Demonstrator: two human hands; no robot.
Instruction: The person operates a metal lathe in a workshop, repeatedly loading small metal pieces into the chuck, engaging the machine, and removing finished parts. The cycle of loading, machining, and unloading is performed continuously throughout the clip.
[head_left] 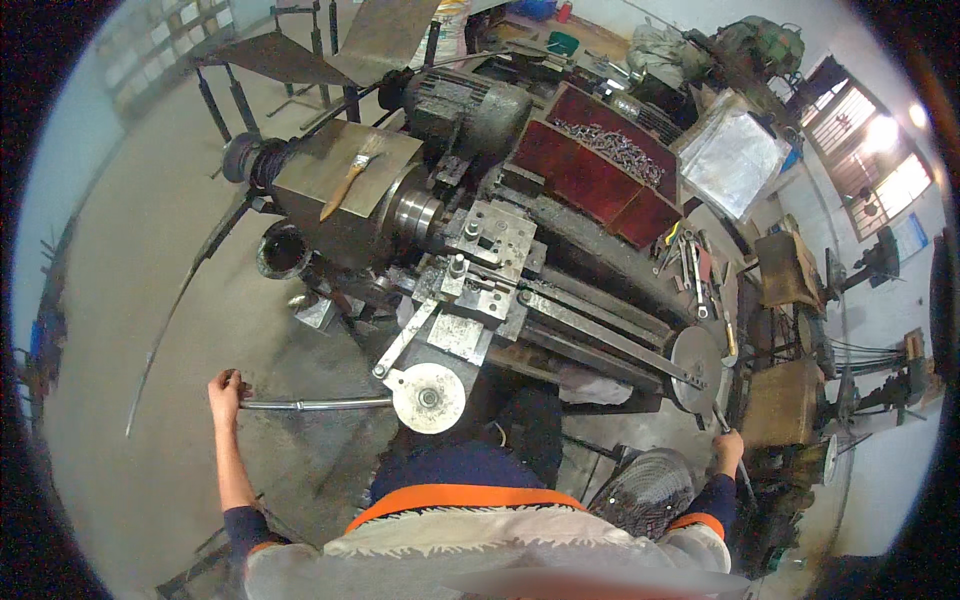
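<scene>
The left hand (228,395) has its fingers curled closed around the outer end of a straight, silvery metal rod (318,405). This rod runs from those fingers toward the right, and its far end meets a round, pale grey metal disc (428,398), well apart from the fingertips. The right hand (729,452) is also clenched, its fingers wrapped around a thin, dark grey metal bar (721,416) that shows on both sides of the fist. Just beyond those fingers, the bar's upper end reaches the edge of a large, dull grey round plate (697,365).

To the left of the right fingers, close to the body, is a dark, mesh-patterned rounded seat (645,490). Beyond the disc and to the right of the left fingers, a flat, worn steel lever (408,340) slants up to a blocky, scuffed steel tool slide (490,255). Farther from the left fingers, a wooden-handled flat brush (345,192) lies on a box-shaped, olive-grey metal housing (385,150). Beyond the right fingers lie several silvery spanners (697,275); farther still, a dark red open box (570,170) holds a heap of small, shiny metal pieces (615,150).
</scene>
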